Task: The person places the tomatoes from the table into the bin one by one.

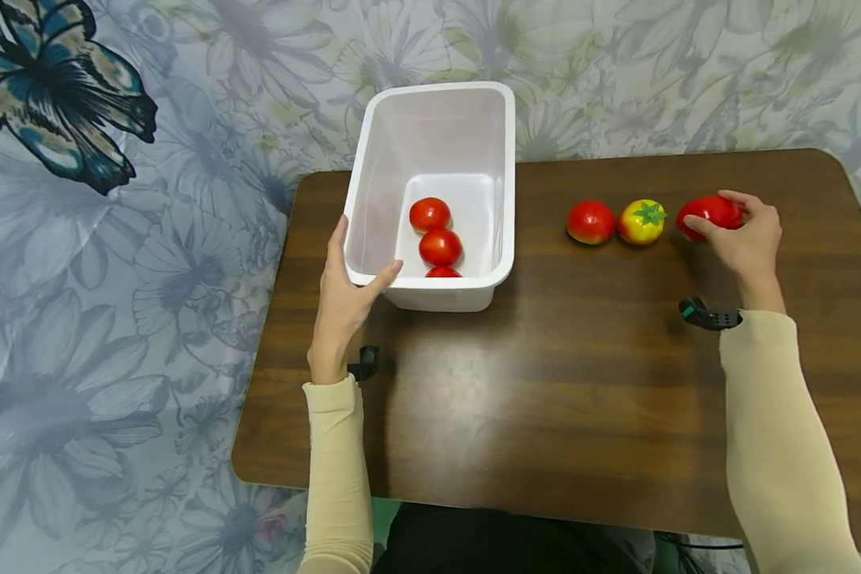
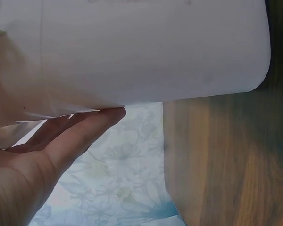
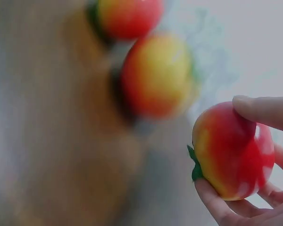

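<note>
My right hand (image 1: pixel 749 235) holds a red tomato (image 1: pixel 710 217) between thumb and fingers at the right end of a row. Up close in the right wrist view, this tomato (image 3: pixel 233 150) shows red and yellow skin with green leaves, and the thumb lies across its top. My left hand (image 1: pixel 347 299) grips the near left corner of a white plastic bin (image 1: pixel 445 296), thumb at the front rim and fingers along the outer side. Inside the bin are three red tomatoes (image 1: pixel 441 248), the nearest partly hidden by the front wall.
Left of the held tomato, a yellow-red tomato (image 1: pixel 642 222) with a green top sits beside a red one (image 1: pixel 591 222) on the brown wooden table (image 1: pixel 545 399). Flowered cloth (image 1: pixel 208 239) lies beyond the table's left and far edges.
</note>
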`<state>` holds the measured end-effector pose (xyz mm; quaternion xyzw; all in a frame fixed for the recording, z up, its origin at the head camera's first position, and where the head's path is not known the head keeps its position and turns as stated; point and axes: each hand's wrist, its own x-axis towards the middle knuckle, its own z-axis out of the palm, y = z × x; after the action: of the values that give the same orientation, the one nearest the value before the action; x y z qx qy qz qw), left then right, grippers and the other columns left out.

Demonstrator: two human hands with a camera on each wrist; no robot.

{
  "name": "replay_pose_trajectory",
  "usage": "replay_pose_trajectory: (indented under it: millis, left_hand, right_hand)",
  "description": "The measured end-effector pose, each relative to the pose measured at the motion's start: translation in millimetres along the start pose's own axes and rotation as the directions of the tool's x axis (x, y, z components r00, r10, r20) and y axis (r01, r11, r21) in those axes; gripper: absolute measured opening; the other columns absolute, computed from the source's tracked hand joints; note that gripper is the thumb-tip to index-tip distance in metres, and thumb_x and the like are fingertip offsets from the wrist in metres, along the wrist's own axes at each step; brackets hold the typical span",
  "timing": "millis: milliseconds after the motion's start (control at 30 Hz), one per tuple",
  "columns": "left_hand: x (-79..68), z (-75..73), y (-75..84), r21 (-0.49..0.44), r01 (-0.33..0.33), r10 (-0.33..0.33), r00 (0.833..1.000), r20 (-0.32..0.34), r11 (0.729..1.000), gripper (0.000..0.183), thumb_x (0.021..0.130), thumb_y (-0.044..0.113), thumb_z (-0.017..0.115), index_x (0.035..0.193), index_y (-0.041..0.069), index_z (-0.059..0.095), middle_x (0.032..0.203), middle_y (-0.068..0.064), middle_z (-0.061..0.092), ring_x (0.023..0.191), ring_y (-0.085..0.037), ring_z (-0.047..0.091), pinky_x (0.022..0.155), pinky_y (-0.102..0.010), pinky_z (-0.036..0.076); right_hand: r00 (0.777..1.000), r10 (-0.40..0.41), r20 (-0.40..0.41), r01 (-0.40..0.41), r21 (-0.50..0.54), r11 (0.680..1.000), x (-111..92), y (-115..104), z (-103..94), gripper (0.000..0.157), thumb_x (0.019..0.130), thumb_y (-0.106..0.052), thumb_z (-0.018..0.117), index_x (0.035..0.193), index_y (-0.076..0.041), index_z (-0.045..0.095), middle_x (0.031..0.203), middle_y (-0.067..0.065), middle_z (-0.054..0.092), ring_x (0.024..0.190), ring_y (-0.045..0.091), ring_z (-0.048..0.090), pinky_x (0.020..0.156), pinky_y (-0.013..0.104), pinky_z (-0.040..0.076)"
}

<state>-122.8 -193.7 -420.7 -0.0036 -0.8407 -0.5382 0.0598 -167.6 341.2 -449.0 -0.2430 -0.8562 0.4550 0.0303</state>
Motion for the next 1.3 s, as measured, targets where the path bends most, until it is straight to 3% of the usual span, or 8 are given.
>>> replay_pose_trajectory:
  millis: [133, 233, 367, 533, 733, 1033, 1300]
  left_hand:
    - [0.1, -0.9, -2.2, 0.014, 0.016, -0.016, 1.0, 0.0, 1.0, 0.103, 0.086, 0.04, 0.085, 0.167, 0.022, 0.023, 0.166, -0.001, 0.035, 0.142, -0.023, 0.042, 0.12, -0.043, 0.035]
    - [0.5, -1.3, -2.9, 0.015, 0.017, -0.017, 1.0, 0.001, 1.0, 0.104, 0.086, 0.044, 0.085, 0.168, 0.022, 0.023, 0.166, -0.002, 0.035, 0.143, -0.023, 0.042, 0.12, -0.044, 0.035]
    - [0.3, -2.2, -3.9, 0.016, 0.029, -0.029, 1.0, 0.007, 0.999, 0.105, 0.086, 0.043, 0.085, 0.168, 0.023, 0.023, 0.166, -0.003, 0.035, 0.142, -0.024, 0.042, 0.119, -0.045, 0.036]
    - [-0.3, -1.9, -4.1, 0.012, 0.029, -0.029, 0.999, 0.016, 1.0, 0.105, 0.086, 0.043, 0.085, 0.168, 0.022, 0.022, 0.166, -0.003, 0.035, 0.142, -0.023, 0.042, 0.119, -0.044, 0.036]
    - [0.9, -1.1, -2.7, 0.006, 0.031, -0.031, 0.999, 0.01, 1.0, 0.105, 0.086, 0.044, 0.085, 0.168, 0.023, 0.023, 0.166, -0.002, 0.035, 0.143, -0.023, 0.041, 0.12, -0.045, 0.035]
    - [1.3, -0.4, -0.3, 0.045, 0.06, -0.06, 0.998, 0.003, 0.997, 0.103, 0.086, 0.046, 0.083, 0.168, 0.027, 0.023, 0.167, -0.003, 0.034, 0.145, -0.023, 0.039, 0.122, -0.047, 0.033]
    - [0.9, -2.0, -0.4, 0.039, 0.052, -0.052, 0.999, 0.003, 0.998, 0.104, 0.086, 0.046, 0.084, 0.168, 0.027, 0.022, 0.168, -0.003, 0.032, 0.148, -0.022, 0.037, 0.123, -0.048, 0.03]
  right_hand:
    - [0.997, -0.075, -0.025, 0.078, 0.137, 0.988, -13, -40, 1.9, 0.059, 0.093, -0.031, 0.079, 0.149, -0.028, 0.059, 0.131, -0.019, 0.044, 0.11, -0.003, 0.042, 0.109, 0.025, 0.04]
    - [0.982, -0.185, -0.036, 0.188, 0.231, 0.954, -25, -80, 11.2, 0.056, 0.091, -0.022, 0.082, 0.144, -0.025, 0.065, 0.131, -0.016, 0.051, 0.103, 0.001, 0.049, 0.098, 0.021, 0.044]
    - [0.943, -0.332, -0.01, 0.317, 0.319, 0.893, -43, -128, 34.3, 0.053, 0.089, -0.016, 0.083, 0.139, -0.022, 0.069, 0.137, -0.008, 0.056, 0.105, 0.009, 0.053, 0.088, 0.022, 0.046]
    - [0.895, -0.441, 0.071, 0.384, 0.384, 0.84, -64, -177, 68.2, 0.052, 0.087, -0.015, 0.084, 0.137, -0.023, 0.07, 0.143, -0.002, 0.055, 0.115, 0.015, 0.052, 0.095, 0.03, 0.046]
    - [0.827, -0.549, 0.121, 0.47, 0.385, 0.794, -76, -222, 100.0, 0.054, 0.085, -0.017, 0.086, 0.136, -0.019, 0.07, 0.143, -0.001, 0.057, 0.122, 0.016, 0.052, 0.101, 0.032, 0.048]
    - [0.747, -0.642, 0.174, 0.552, 0.376, 0.744, -89, -260, 127.5, 0.057, 0.085, -0.017, 0.086, 0.139, -0.013, 0.067, 0.142, 0.003, 0.055, 0.125, 0.018, 0.05, 0.101, 0.036, 0.052]
    - [0.741, -0.639, 0.207, 0.561, 0.333, 0.758, -90, -263, 142.0, 0.058, 0.085, -0.017, 0.086, 0.14, -0.012, 0.067, 0.141, 0.006, 0.056, 0.131, 0.017, 0.046, 0.107, 0.034, 0.048]
